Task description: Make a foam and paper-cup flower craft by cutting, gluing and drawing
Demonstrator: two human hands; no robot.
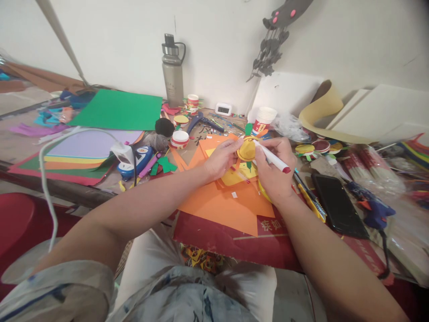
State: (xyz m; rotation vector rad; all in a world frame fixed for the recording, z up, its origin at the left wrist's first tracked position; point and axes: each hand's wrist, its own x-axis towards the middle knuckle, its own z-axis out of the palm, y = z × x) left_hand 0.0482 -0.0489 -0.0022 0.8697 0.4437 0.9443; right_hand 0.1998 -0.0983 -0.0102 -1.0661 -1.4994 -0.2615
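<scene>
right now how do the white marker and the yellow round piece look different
The white marker is long and slim; the yellow round piece is disc-like. The marker is white with a red end; the piece is yellow with dark lines and green parts at its edge. The right hand holds the marker; the left hand holds the piece. Both are held above orange paper.

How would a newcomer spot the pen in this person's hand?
Start at the orange paper sheets, central in the view. Just above them, the right hand holds the marker, pointed at a yellow turtle-like craft. Its white barrel and red end set it apart from the yellow utility knife nearby.
</scene>
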